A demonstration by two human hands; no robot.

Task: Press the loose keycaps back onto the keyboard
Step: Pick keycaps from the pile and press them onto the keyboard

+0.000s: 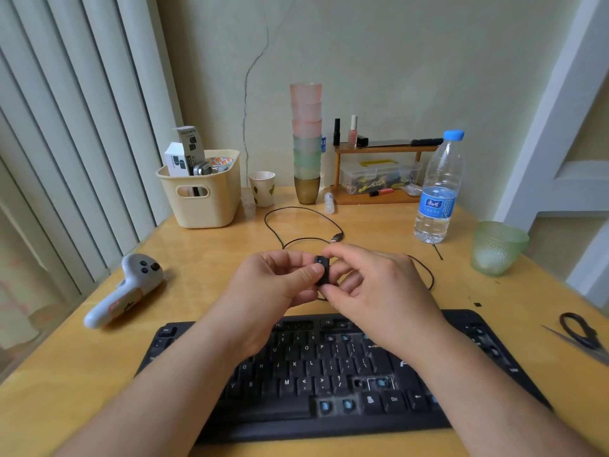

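Observation:
A black keyboard (pixel 329 384) lies at the near edge of the wooden desk, with several keycaps missing so that blue switch stems show, mostly on its right side. Above its far edge, both hands meet around one tall black keycap (pixel 321 267) marked with a plus sign. My left hand (pixel 273 285) pinches it with thumb and fingers from the left. From the right, my right hand (pixel 372 285) holds the same keycap between thumb and fingertips. The keycap is lifted off the keyboard.
The keyboard's black cable (pixel 296 225) loops behind the hands. A white handheld device (pixel 125 288) lies left, a cream basket (pixel 202 189) and stacked cups (pixel 306 143) at the back, a water bottle (pixel 438 189) and green glass (pixel 497 247) right, scissors (pixel 580 334) far right.

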